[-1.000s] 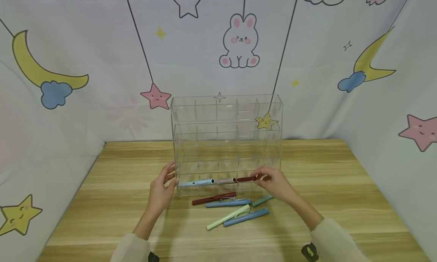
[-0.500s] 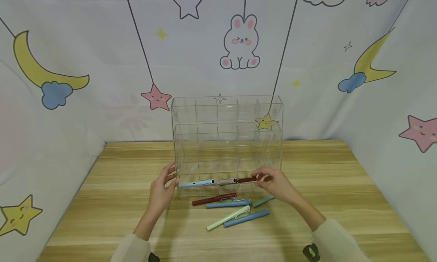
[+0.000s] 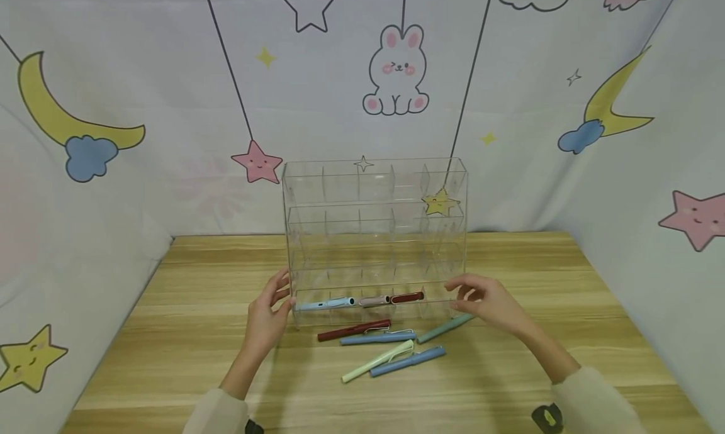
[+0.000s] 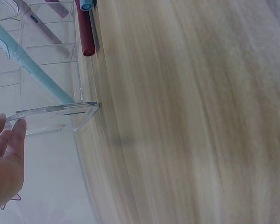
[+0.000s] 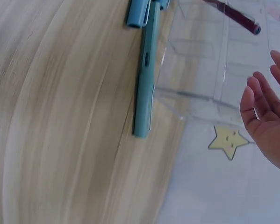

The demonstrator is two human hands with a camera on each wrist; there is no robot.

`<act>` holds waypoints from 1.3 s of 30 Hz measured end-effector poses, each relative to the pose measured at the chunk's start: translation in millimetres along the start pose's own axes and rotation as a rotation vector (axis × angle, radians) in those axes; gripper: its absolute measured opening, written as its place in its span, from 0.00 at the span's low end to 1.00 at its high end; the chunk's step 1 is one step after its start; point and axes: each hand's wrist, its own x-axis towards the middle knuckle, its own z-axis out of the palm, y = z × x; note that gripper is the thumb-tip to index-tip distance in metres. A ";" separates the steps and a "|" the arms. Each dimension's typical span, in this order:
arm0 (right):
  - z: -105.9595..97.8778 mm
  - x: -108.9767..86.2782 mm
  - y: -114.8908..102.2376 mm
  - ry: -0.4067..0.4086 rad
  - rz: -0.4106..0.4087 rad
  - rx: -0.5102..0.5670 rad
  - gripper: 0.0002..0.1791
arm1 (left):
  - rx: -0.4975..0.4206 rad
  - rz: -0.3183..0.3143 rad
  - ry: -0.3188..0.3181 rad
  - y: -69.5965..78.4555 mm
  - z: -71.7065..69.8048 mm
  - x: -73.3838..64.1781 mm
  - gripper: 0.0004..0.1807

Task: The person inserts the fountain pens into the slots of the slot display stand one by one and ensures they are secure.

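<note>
Here, left hand pinches side of clear rack; right hand hangs relaxed near racked maroon pen.

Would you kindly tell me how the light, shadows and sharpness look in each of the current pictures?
Head view: soft, even light, faint shadows on the table, the clear rack showing mainly by its edges; left wrist view: pale, hazy colours, a faint dark smudge over the table; right wrist view: slightly soft focus, a narrow shadow along the teal pen.
</note>
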 end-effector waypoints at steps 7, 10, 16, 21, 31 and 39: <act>-13.6 -15.5 19.7 0.020 0.011 -0.010 0.08 | 0.008 0.012 0.003 -1.3 -0.1 -0.4 0.31; -13.7 -20.2 30.1 -0.010 0.072 -0.020 0.11 | 0.016 0.005 0.001 -1.7 -0.2 -0.8 0.32; -6.7 -23.9 49.9 -0.054 0.144 -0.031 0.16 | 0.023 -0.007 -0.007 -1.9 -0.5 -0.7 0.32; 2.0 -24.6 65.3 -0.044 0.168 -0.053 0.17 | 0.012 -0.020 -0.012 -0.8 -0.6 -0.4 0.32; 14.6 -22.0 79.6 -0.056 0.159 -0.123 0.14 | 0.001 0.012 -0.004 -0.4 0.1 -0.3 0.32; 16.3 -23.9 79.8 -0.057 0.176 -0.130 0.14 | 0.004 0.015 -0.004 -0.3 -0.4 0.2 0.32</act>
